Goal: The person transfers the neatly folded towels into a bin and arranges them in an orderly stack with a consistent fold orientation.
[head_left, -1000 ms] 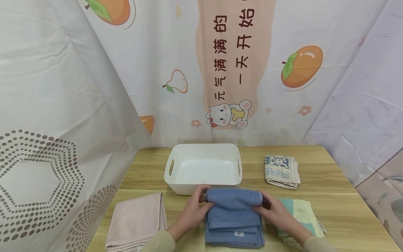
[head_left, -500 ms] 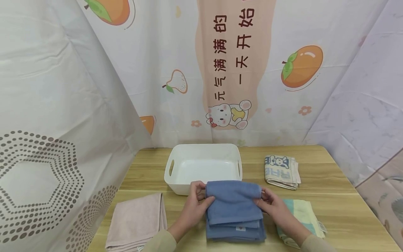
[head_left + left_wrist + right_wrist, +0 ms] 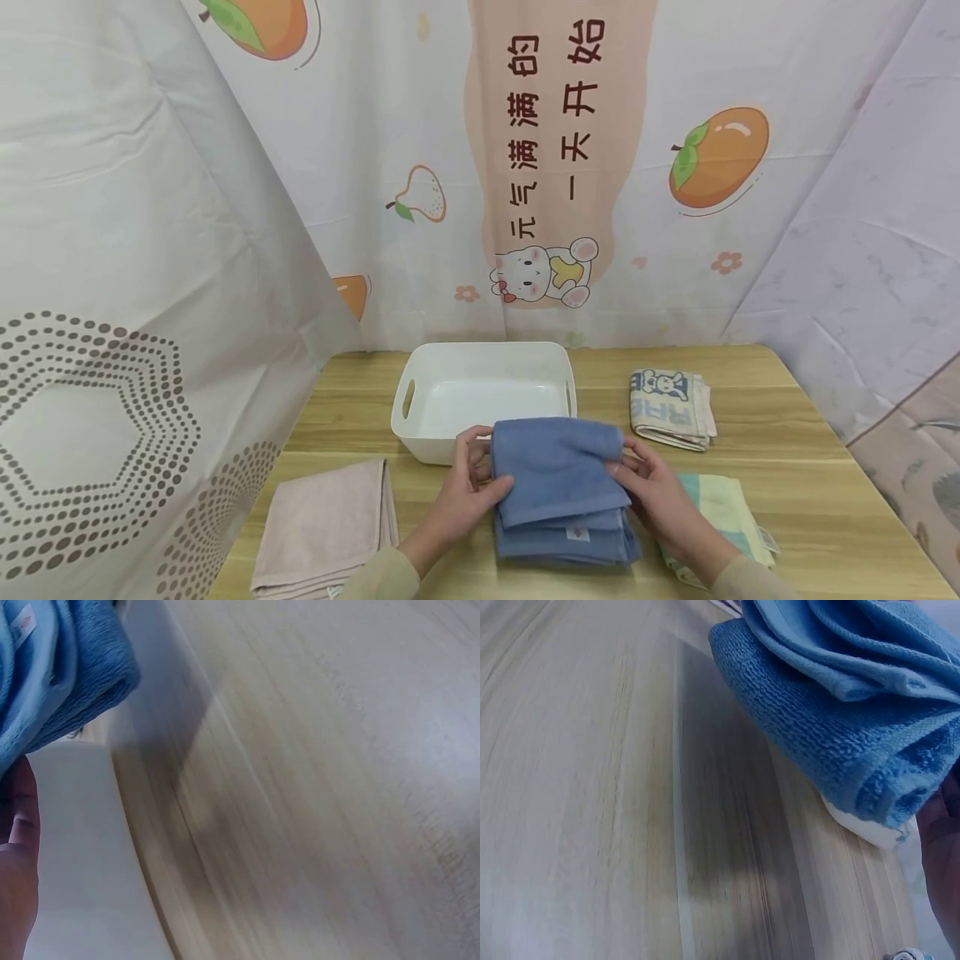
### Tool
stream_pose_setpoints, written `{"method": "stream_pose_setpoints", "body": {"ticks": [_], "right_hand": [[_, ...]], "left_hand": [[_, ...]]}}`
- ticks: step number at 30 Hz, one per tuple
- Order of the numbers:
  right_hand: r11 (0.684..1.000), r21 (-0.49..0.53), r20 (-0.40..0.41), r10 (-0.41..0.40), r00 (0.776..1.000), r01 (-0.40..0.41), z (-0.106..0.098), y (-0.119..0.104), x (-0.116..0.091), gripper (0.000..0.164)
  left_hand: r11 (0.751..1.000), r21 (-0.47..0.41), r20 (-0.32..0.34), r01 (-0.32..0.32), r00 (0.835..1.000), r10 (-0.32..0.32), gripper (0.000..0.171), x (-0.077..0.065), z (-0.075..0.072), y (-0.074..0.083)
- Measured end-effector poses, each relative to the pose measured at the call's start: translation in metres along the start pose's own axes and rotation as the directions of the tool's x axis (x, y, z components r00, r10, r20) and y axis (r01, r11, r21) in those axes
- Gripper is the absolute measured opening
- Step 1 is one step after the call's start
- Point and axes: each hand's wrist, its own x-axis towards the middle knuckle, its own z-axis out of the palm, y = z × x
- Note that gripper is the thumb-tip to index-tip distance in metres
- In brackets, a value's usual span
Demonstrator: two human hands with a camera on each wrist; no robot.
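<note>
Pinching the left edge of a folded blue terry towel (image 3: 562,471) with the left hand (image 3: 464,490), thumb in front and fingers curled behind; gripping the right edge likewise with the right hand (image 3: 657,493). Holding the towel between both, off the wood-grain tabletop (image 3: 817,500), with loose layers and a white tag (image 3: 577,534) toward the body. Running the upper fold left to right, roughly parallel to the long axis of the white plastic bin (image 3: 429,452), just beyond and slightly leftward. Nearer to the bin with the left hand. Covering part of the near rim in the head view; cannot tell whether touching. Flanked by a pink towel (image 3: 322,525) at left, a yellow-and-teal towel (image 3: 723,500) at right; farther back, at right, by a bear-print towel (image 3: 663,408).
</note>
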Motion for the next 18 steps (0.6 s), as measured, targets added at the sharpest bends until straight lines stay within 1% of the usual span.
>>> {"method": "stream_pose_setpoints", "body": {"ticks": [3, 7, 11, 14, 18], "right_hand": [[0.999, 0.042, 0.008, -0.006, 1.0, 0.005, 0.0001, -0.0008, 0.0001, 0.03], [0.995, 0.095, 0.001, -0.012, 1.0, 0.012, 0.0004, -0.0009, 0.0001, 0.027], [0.992, 0.128, -0.026, -0.015, 1.0, 0.019, 0.0014, -0.0011, -0.0005, 0.027], [0.989, 0.145, -0.035, -0.019, 0.999, 0.024, 0.0023, -0.0017, -0.0007, 0.027], [0.989, 0.149, -0.051, -0.003, 0.999, 0.011, 0.0047, -0.003, 0.0, 0.03]], "left_hand": [[1.0, 0.0, 0.019, 0.002, 1.0, -0.002, 0.073, -0.0015, -0.0005, -0.0012], [1.0, 0.025, 0.05, 0.017, 0.999, -0.018, 0.073, -0.0037, -0.0014, -0.0026], [0.999, 0.043, 0.089, 0.016, 0.996, -0.02, 0.069, -0.0045, -0.0022, -0.0037], [0.997, 0.075, 0.109, 0.013, 0.994, -0.021, 0.065, -0.0047, -0.0019, -0.0037], [0.994, 0.105, 0.131, 0.014, 0.991, -0.028, 0.061, -0.0042, -0.0003, -0.0018]]}}
